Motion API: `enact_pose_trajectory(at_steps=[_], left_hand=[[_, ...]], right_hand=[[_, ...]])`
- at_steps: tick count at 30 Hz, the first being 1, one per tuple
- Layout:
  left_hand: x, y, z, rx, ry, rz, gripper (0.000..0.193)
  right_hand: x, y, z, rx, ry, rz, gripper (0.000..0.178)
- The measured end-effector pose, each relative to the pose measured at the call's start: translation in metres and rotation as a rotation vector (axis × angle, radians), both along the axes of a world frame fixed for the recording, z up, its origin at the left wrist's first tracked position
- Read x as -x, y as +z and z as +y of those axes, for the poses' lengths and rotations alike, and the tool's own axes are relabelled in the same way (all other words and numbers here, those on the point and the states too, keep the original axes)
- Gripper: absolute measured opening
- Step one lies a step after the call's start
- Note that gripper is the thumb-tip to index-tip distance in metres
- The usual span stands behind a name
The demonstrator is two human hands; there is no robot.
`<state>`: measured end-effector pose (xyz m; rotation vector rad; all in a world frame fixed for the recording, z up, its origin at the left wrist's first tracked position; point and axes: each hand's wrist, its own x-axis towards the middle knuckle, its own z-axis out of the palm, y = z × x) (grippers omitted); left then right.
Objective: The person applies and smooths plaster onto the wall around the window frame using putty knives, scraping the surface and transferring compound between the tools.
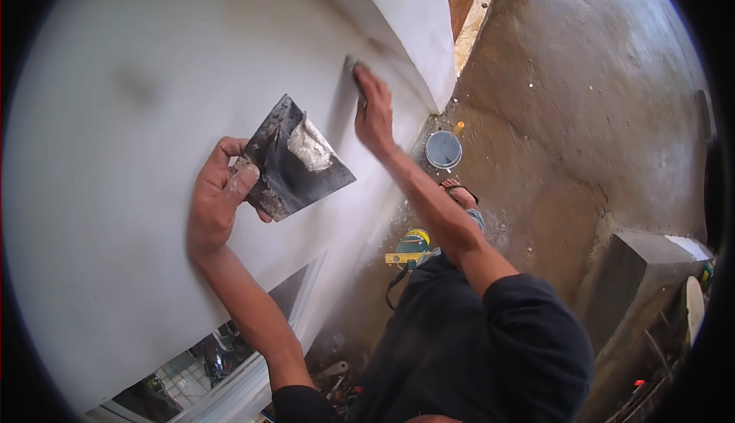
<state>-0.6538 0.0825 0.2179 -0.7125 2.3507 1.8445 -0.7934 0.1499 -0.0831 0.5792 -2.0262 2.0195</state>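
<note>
My left hand (217, 197) grips the corner of a dark, stained square plate (285, 174), thumb on top. A lump of white putty (310, 146) lies on the plate's upper right part. The plate is held in front of a white wall (130, 193). Farther up and to the right, my right hand (374, 113) is closed around a putty knife (353, 71) held against the wall. The knife is blurred and seen nearly edge-on, and the fingers cover much of it.
On the wet concrete floor (536, 155) stand a grey bucket (444, 150) with an orange handle sticking out and a green-and-yellow bucket (414, 240) with a yellow bar (402, 258) at it. A window (207, 365) is low left, a concrete block (628, 277) at right.
</note>
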Motion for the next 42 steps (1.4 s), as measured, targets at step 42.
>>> enact_pose_trajectory(at_steps=[42], left_hand=[[-0.006, -0.003, -0.002, 0.039, 0.012, 0.064, 0.031]], right_hand=[[0.015, -0.015, 0.035, -0.028, 0.101, -0.193, 0.053]])
